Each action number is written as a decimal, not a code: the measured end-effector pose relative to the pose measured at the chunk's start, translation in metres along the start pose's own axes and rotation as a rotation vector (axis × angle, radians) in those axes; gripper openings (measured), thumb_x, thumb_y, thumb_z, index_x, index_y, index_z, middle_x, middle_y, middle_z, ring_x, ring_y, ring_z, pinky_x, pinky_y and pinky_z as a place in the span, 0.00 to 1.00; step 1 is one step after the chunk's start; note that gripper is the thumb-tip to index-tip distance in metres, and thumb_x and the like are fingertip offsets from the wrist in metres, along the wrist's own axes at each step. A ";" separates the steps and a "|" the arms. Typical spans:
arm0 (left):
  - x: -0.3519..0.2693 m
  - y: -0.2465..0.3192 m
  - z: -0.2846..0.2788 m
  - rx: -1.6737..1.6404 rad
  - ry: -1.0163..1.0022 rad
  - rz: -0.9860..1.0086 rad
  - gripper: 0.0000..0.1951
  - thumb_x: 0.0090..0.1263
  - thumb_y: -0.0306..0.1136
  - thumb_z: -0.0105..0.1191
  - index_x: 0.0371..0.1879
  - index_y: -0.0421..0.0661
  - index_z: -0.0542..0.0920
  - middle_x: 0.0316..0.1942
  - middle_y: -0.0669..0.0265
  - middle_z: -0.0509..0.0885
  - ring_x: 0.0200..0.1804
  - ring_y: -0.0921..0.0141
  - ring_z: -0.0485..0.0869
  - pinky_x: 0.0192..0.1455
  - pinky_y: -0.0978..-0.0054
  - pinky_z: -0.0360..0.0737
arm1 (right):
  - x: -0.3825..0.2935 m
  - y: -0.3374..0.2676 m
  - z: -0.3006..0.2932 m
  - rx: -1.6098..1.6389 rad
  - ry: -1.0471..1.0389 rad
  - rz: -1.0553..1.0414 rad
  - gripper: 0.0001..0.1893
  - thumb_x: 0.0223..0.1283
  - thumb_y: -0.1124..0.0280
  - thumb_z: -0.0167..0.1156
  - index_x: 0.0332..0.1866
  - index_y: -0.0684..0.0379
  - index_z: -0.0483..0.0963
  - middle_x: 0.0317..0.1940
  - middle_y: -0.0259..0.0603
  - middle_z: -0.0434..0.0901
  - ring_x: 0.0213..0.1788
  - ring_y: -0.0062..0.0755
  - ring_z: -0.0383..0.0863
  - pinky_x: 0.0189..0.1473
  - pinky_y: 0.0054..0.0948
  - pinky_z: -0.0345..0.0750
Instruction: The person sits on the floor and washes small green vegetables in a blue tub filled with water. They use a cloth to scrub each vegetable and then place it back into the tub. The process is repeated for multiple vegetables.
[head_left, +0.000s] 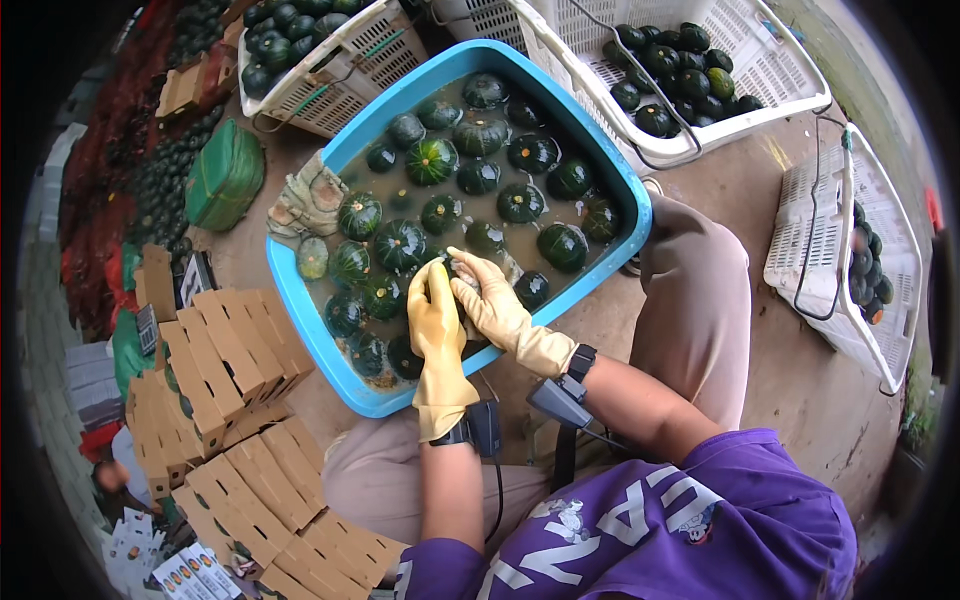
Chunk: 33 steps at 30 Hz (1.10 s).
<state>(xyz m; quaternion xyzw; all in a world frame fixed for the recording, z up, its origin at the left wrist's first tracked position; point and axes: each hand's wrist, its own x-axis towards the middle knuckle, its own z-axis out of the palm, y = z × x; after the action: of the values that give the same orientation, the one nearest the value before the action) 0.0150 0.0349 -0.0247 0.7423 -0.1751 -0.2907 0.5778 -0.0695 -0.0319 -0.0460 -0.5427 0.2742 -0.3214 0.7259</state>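
Both my hands wear pale yellow rubber gloves and meet above the near side of a blue plastic tub (611, 271). My left hand (436, 311) curls around a dark green squash, which is mostly hidden by the gloves. Against it, my right hand (491, 304) presses a wet greyish cloth (513, 270), part of which trails out past the fingers. Murky water fills the tub, with many round dark green squashes (400, 245) floating in it. A lighter, mottled squash (313, 259) rests by the left wall, below a wet rag (309, 201) draped over the rim.
White plastic crates of squashes stand at the back left (352, 71), back right (750, 127) and right (802, 247). Cardboard boxes (240, 480) are stacked on my left. Beyond them are a green bundle (225, 176), many squashes on the floor (161, 195) and a person (124, 469).
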 end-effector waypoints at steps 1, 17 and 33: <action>-0.002 0.000 0.001 0.208 0.017 0.123 0.17 0.82 0.38 0.54 0.57 0.35 0.82 0.49 0.62 0.88 0.47 0.75 0.84 0.53 0.77 0.80 | 0.002 0.003 -0.005 0.312 -0.033 0.170 0.21 0.81 0.64 0.55 0.71 0.63 0.70 0.57 0.40 0.81 0.60 0.25 0.78 0.64 0.22 0.74; -0.022 0.037 0.017 1.080 -0.121 0.258 0.32 0.78 0.55 0.55 0.63 0.34 0.78 0.59 0.44 0.83 0.64 0.50 0.81 0.67 0.64 0.78 | 0.021 0.018 -0.023 0.248 0.114 0.535 0.18 0.77 0.57 0.58 0.55 0.62 0.80 0.43 0.35 0.85 0.46 0.25 0.81 0.53 0.27 0.78; -0.027 0.035 -0.002 0.147 -0.120 0.175 0.18 0.84 0.37 0.45 0.59 0.37 0.81 0.56 0.57 0.84 0.59 0.66 0.83 0.64 0.70 0.78 | 0.026 -0.008 -0.026 0.522 -0.097 0.782 0.18 0.81 0.59 0.50 0.55 0.60 0.80 0.46 0.41 0.88 0.51 0.31 0.85 0.57 0.31 0.80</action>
<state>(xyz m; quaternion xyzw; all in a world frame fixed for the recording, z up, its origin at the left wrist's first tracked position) -0.0014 0.0432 0.0157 0.7457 -0.2942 -0.2694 0.5337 -0.0734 -0.0693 -0.0462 -0.2122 0.3339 -0.0565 0.9167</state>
